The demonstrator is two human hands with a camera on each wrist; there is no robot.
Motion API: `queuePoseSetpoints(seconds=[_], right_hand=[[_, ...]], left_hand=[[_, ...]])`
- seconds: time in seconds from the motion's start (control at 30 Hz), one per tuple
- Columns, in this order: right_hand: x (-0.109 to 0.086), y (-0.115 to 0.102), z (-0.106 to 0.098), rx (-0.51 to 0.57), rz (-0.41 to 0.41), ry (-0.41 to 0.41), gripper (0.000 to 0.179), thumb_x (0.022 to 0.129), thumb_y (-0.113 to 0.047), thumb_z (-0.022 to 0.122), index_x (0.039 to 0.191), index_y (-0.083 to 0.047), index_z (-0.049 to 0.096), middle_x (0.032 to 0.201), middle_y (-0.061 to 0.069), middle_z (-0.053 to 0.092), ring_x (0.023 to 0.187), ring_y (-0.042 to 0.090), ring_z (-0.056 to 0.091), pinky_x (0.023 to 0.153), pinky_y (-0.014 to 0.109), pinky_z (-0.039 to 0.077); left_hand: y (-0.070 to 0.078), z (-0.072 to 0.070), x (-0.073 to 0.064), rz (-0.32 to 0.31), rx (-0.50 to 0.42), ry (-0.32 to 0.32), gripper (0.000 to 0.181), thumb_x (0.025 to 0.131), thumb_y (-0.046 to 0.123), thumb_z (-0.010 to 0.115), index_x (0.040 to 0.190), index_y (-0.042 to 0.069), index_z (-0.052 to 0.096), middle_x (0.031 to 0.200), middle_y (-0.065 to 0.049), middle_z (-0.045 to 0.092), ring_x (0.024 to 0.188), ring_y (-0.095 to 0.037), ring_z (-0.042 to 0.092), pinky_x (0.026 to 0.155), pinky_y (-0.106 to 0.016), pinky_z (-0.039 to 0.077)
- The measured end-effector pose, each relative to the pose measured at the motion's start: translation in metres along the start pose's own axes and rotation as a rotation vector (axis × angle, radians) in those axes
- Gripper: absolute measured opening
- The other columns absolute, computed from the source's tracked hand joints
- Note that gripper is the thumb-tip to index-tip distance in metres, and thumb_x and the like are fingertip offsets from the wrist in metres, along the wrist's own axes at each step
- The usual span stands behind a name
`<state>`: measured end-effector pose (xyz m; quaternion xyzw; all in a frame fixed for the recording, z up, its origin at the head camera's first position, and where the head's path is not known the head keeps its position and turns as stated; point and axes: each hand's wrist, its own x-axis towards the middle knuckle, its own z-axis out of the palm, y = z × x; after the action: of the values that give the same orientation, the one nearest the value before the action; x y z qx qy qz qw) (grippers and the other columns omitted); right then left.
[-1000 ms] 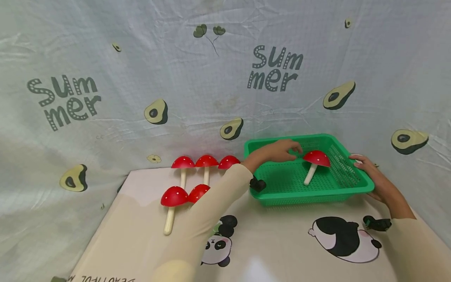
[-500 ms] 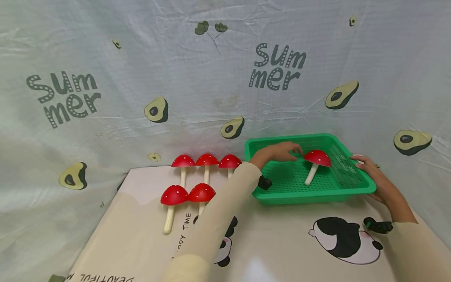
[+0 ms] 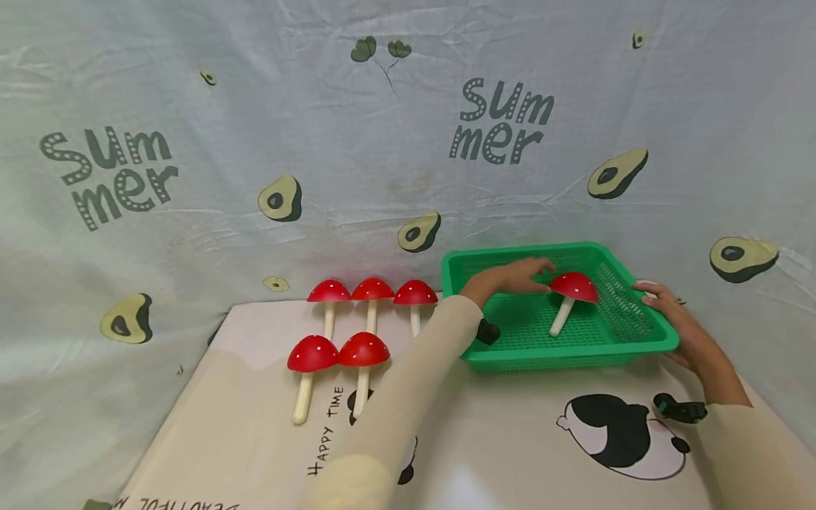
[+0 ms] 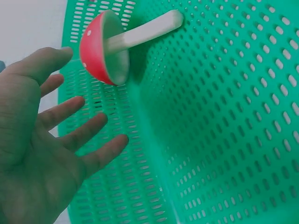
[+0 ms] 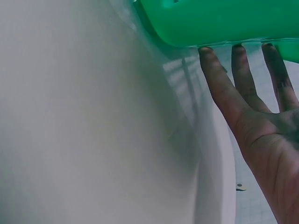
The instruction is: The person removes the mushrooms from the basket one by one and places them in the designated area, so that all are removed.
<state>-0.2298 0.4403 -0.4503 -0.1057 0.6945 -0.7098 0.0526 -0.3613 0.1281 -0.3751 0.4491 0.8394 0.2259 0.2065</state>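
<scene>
1. A person's left hand (image 3: 510,278) hovers inside a green basket (image 3: 627,346) at the 3 o'clock side of the table (image 3: 510,439), its fingers (image 4: 86,131) spread wide and holding nothing.
2. A red toy mushroom (image 3: 571,296) with white dots lies in the basket just beside that hand, at its 3 o'clock; its cap leans toward the far wall and its pale stem points toward 7 o'clock.
3. The left wrist view shows the open palm close to the cap, with a gap between fingertips and mushroom.
4. The right hand (image 3: 676,322) rests against the basket's outer right rim, fingers (image 5: 219,88) straight and slightly apart, tips touching the green plastic.
5. Five more red mushrooms (image 3: 360,319) lie on the table at the basket's 9 o'clock: three in a back row, two in front, caps toward 12 o'clock.
6. Both arms wear cream sleeves (image 3: 395,404), each with a small black wrist device.
7. A cloth (image 3: 503,127) printed with avocados and the word "Summer" hangs behind the table, whose cover shows pandas (image 3: 612,428).
</scene>
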Motion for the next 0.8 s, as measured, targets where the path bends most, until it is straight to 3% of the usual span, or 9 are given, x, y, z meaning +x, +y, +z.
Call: queuePoseSetpoints(seconds=[0.23,0.4,0.57,0.8], right_hand=[[0.003,0.005,0.002,0.017,0.006,-0.019,0.032,0.112,-0.022,0.031,0.141,-0.035,0.038,0.129,-0.007,0.037,0.096,0.01,0.066,0.072,0.032,0.061],[0.005,0.004,0.001,0.022,0.001,-0.022,0.033,0.112,-0.022,0.031,0.142,-0.033,0.037,0.13,-0.005,0.037,0.096,0.011,0.067,0.072,0.033,0.061],[0.004,0.002,0.001,0.017,0.02,-0.004,0.032,0.112,-0.023,0.032,0.141,-0.035,0.039,0.128,-0.006,0.037,0.096,0.01,0.066,0.071,0.033,0.061],[0.002,0.001,-0.002,0.02,0.015,-0.006,0.033,0.112,-0.022,0.031,0.143,-0.034,0.038,0.13,-0.006,0.036,0.097,0.01,0.065,0.072,0.033,0.061]], left_hand=[[-0.007,0.01,0.005,-0.007,-0.036,-0.025,0.061,0.105,0.029,0.056,0.158,0.011,0.031,0.163,-0.006,0.029,0.151,-0.017,0.025,0.114,-0.024,0.033],[-0.006,0.013,0.013,0.025,-0.047,-0.031,0.068,0.104,0.027,0.058,0.162,0.013,0.024,0.167,-0.004,0.021,0.154,-0.014,0.018,0.118,-0.024,0.027],[0.0,0.018,0.021,0.066,-0.018,-0.078,0.072,0.104,0.025,0.057,0.164,0.015,0.018,0.169,-0.004,0.016,0.155,-0.015,0.014,0.117,-0.022,0.025],[0.013,0.026,0.021,-0.045,0.047,-0.067,0.068,0.105,0.035,0.054,0.163,0.025,0.021,0.165,-0.001,0.017,0.147,-0.019,0.026,0.108,-0.027,0.038]])
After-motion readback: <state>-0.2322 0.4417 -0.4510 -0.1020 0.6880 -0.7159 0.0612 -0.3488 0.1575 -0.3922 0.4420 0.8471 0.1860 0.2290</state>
